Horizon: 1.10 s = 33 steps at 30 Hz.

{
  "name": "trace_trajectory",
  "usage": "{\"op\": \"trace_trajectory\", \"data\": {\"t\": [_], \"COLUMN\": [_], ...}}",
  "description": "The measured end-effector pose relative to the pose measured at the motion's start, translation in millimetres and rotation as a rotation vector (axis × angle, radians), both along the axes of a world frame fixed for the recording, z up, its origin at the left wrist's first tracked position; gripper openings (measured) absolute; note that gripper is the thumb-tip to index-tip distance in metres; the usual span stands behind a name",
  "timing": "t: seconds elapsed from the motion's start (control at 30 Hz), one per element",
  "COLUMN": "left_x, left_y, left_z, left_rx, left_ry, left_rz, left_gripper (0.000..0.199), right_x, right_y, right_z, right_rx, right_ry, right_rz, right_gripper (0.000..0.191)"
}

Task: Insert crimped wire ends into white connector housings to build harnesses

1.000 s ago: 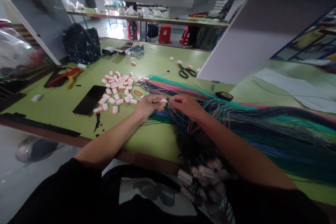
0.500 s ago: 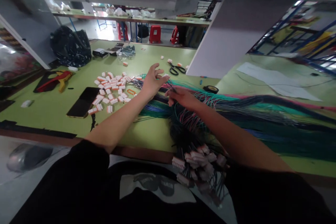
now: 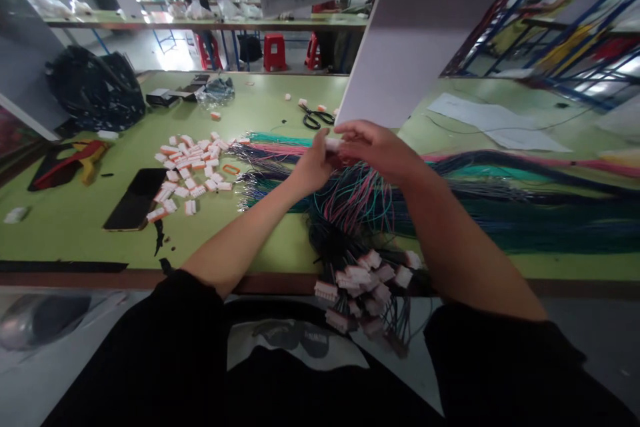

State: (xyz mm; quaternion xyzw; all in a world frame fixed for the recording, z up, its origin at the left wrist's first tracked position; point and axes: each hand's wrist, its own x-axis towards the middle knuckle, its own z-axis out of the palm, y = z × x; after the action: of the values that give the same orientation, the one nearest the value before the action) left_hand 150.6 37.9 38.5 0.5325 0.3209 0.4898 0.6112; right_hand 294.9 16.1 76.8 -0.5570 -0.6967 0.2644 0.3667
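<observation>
White, a small connector point(image 3: 333, 145) sits at the centre of the frame, pinched by the left hand point(image 3: 316, 167). The right hand point(image 3: 380, 149) bends its fingers over it; whether they grip, I cannot tell. Coloured wires point(image 3: 357, 199) spread below the hands, and loose connectors point(image 3: 190, 157) lie heaped left of centre on the green surface point(image 3: 280, 240).
</observation>
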Motion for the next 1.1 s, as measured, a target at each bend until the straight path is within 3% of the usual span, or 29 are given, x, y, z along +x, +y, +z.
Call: {"op": "trace_trajectory", "data": {"t": [0.07, 0.17, 0.33, 0.4, 0.5, 0.8, 0.97, 1.03, 1.1], "left_x": [4.1, 7.2, 10.1, 12.2, 15.5, 17.1, 19.3, 21.1, 22.5], "left_y": [-2.7, -7.6, -17.9, -20.4, -21.1, -11.6, -7.8, -8.2, -8.8], "left_z": [-3.5, -12.2, -29.2, -34.9, -39.7, -31.6, -36.3, -39.6, -42.3], "left_rx": [0.117, 0.152, 0.145, 0.174, 0.175, -0.258, -0.333, -0.330, -0.326], "left_ry": [0.070, 0.178, 0.294, 0.277, 0.193, 0.030, -0.020, -0.056, -0.083], "left_rz": [-0.042, -0.020, 0.166, 0.196, 0.194, -0.128, -0.152, -0.118, -0.089], "left_gripper": [0.058, 0.057, 0.029, 0.015, 0.012, 0.012, 0.014, 0.015, 0.014], "right_x": [-5.5, -10.4, 0.1, 5.7, 11.8, 19.9, 42.1, 65.7, 93.8], "right_y": [-6.0, -10.2, -1.3, 4.6, 11.9, 21.8, 41.1, 56.6, 72.6], "right_z": [1.7, -4.1, -19.5, -24.2, -26.6, -18.8, -16.2, -17.8, -23.2], "right_rx": [0.003, 0.018, -0.032, -0.065, -0.127, -0.334, -0.394, -0.313, -0.160], "right_ry": [0.018, -0.002, 0.112, 0.132, 0.173, 0.258, 0.147, 0.034, -0.246], "right_rz": [0.004, -0.086, -0.231, -0.235, -0.217, -0.142, -0.001, -0.121, -0.421], "right_gripper": [0.031, 0.020, 0.018, 0.021, 0.026, 0.028, 0.024, 0.023, 0.023]}}
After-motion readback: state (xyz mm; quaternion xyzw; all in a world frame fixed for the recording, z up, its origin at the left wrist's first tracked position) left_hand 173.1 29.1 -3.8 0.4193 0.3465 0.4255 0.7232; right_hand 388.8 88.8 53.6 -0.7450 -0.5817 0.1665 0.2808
